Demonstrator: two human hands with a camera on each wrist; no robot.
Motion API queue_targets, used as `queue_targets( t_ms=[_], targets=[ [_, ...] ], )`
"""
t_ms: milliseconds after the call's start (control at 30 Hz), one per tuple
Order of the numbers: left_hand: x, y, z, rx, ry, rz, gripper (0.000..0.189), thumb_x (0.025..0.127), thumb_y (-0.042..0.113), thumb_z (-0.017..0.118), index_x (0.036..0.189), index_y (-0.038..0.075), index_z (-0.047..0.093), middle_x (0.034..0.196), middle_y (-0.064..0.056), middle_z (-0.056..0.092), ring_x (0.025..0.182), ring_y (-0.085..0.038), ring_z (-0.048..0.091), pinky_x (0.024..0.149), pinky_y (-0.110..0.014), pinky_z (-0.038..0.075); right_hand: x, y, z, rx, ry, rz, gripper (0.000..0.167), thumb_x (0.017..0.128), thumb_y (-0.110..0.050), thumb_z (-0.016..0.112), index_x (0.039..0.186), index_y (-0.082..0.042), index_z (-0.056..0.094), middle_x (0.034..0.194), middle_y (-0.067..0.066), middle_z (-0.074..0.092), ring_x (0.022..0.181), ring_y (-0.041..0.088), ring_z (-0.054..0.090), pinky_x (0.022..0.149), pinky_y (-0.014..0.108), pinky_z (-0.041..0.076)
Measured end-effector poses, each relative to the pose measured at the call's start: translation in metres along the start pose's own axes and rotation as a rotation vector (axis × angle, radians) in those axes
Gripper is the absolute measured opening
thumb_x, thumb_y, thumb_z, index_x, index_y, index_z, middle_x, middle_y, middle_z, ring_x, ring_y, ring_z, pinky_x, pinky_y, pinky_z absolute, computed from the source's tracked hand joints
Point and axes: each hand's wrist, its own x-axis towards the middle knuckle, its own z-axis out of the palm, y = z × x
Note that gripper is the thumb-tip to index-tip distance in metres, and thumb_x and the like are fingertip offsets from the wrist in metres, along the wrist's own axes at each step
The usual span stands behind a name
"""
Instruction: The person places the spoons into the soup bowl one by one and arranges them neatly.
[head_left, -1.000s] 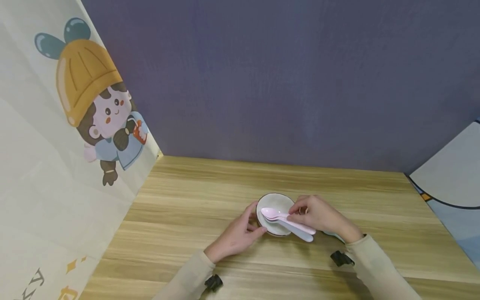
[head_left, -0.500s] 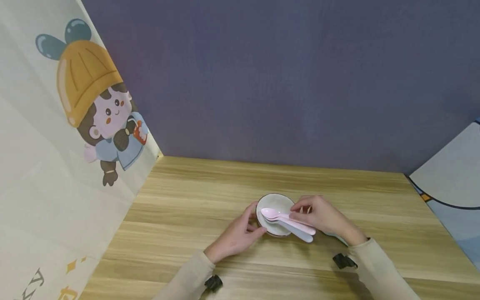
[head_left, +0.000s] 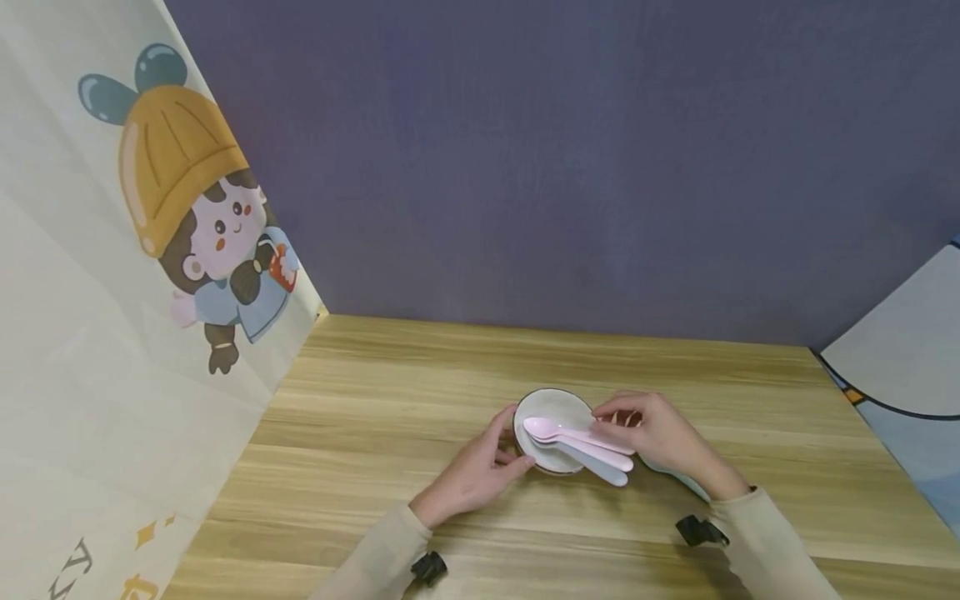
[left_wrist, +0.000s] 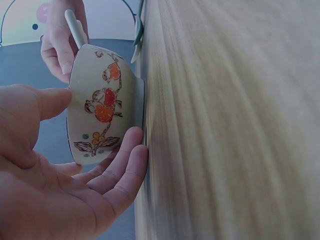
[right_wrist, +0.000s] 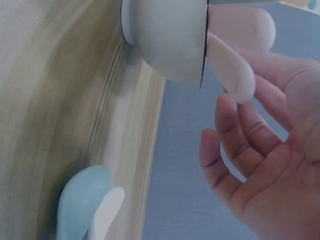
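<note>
A small white bowl (head_left: 552, 402) with a dark rim stands on the table; in the left wrist view, painted orange fruit shows on the bowl's side (left_wrist: 125, 102). My left hand (head_left: 472, 475) holds it from the left, thumb at the rim and fingers round the lower side. Pink spoons (head_left: 598, 452) and a grey spoon (head_left: 602, 468) lean in the bowl, handles out over the right rim. My right hand (head_left: 656, 433) is beside the handles, its fingertips overlapping the rear pink one in the head view. Pink handle ends (right_wrist: 232, 70) protrude past its relaxed fingers in the right wrist view.
A teal spoon (right_wrist: 82, 200) and a whitish spoon end (right_wrist: 107, 212) lie on the wooden table (head_left: 390, 392), right of the bowl and partly under my right forearm. A dark wall (head_left: 555, 167) stands behind, and a cartoon-printed sheet (head_left: 75, 333) hangs at the left.
My right hand has drawn back a little to the right, exposing more of the rear pink handle. Left hand, bowl and spoons stay in place; the view has shifted slightly.
</note>
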Motion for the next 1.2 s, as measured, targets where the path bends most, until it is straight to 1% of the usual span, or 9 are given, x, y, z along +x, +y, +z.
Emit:
queue_targets(
  t_ms=[167,267,400,533,633,733,900,1033,1200],
  targets=[
    [0.0,0.0,0.0,0.005,0.002,0.0,0.08,0.104,0.033,0.072,0.169,0.021,0.027,0.149,-0.016,0.06,0.105,-0.018,0.073,0.084,-0.024,0.059,-0.005,0.003,-0.001,0.011,0.043,-0.017,0.014,0.092,-0.02,0.085,0.104,-0.015,0.085,0.088,-0.011,0.074,0.076,0.003,0.062,0.067,0.024,0.056],
    [0.0,0.0,0.001,0.01,0.004,-0.001,0.08,0.103,0.033,0.072,0.169,0.02,0.027,0.149,-0.016,0.06,0.105,-0.018,0.073,0.085,-0.024,0.059,-0.008,0.005,-0.003,0.017,0.065,-0.017,0.013,0.092,-0.02,0.085,0.105,-0.016,0.085,0.091,-0.01,0.075,0.077,0.003,0.063,0.067,0.024,0.056],
    [-0.001,0.0,0.001,0.012,0.007,0.0,0.081,0.103,0.033,0.072,0.169,0.021,0.027,0.149,-0.017,0.06,0.104,-0.018,0.073,0.085,-0.024,0.059,-0.014,0.008,-0.007,0.031,0.081,0.015,0.014,0.093,-0.022,0.085,0.106,-0.017,0.085,0.096,-0.007,0.078,0.078,0.003,0.063,0.067,0.023,0.055],
    [-0.001,-0.001,0.0,0.007,0.008,0.0,0.08,0.103,0.033,0.072,0.169,0.022,0.027,0.149,-0.018,0.06,0.104,-0.017,0.072,0.084,-0.025,0.059,-0.018,0.01,-0.011,0.04,0.099,0.042,0.017,0.094,-0.022,0.084,0.108,-0.013,0.084,0.1,-0.003,0.079,0.078,0.004,0.064,0.067,0.023,0.055],
    [0.0,-0.001,0.001,0.006,0.009,-0.001,0.08,0.103,0.033,0.072,0.169,0.022,0.028,0.149,-0.018,0.06,0.104,-0.017,0.072,0.085,-0.025,0.059,-0.021,0.014,-0.013,0.039,0.114,0.046,0.017,0.095,-0.021,0.083,0.108,-0.011,0.083,0.1,-0.002,0.079,0.08,0.004,0.065,0.069,0.024,0.056],
    [0.0,-0.002,0.001,0.012,0.009,0.0,0.08,0.103,0.034,0.072,0.169,0.022,0.027,0.149,-0.018,0.06,0.104,-0.018,0.073,0.086,-0.025,0.059,-0.026,0.017,-0.015,0.034,0.126,0.068,0.015,0.096,-0.022,0.082,0.108,-0.013,0.084,0.101,-0.003,0.079,0.082,0.004,0.066,0.071,0.024,0.057],
    [-0.001,-0.001,0.0,0.014,0.006,0.0,0.081,0.104,0.034,0.071,0.17,0.021,0.026,0.151,-0.018,0.059,0.105,-0.018,0.072,0.086,-0.026,0.059,-0.03,0.02,-0.018,0.029,0.123,0.115,0.014,0.098,-0.026,0.08,0.109,-0.018,0.083,0.106,-0.002,0.08,0.085,0.003,0.068,0.074,0.023,0.058],
    [-0.001,-0.001,0.0,0.007,0.005,0.002,0.08,0.104,0.033,0.07,0.169,0.02,0.026,0.15,-0.018,0.059,0.105,-0.018,0.072,0.086,-0.025,0.059,-0.033,0.021,-0.019,0.027,0.122,0.137,0.018,0.098,-0.026,0.08,0.111,-0.014,0.083,0.109,0.001,0.08,0.087,0.004,0.069,0.076,0.022,0.058],
    [0.0,-0.001,0.001,0.007,0.002,0.009,0.08,0.104,0.032,0.071,0.169,0.019,0.026,0.148,-0.018,0.06,0.104,-0.017,0.072,0.085,-0.024,0.058,-0.038,0.024,-0.021,0.022,0.131,0.155,0.02,0.098,-0.024,0.08,0.112,-0.01,0.083,0.11,0.004,0.08,0.087,0.001,0.068,0.075,0.022,0.058]
  ],
)
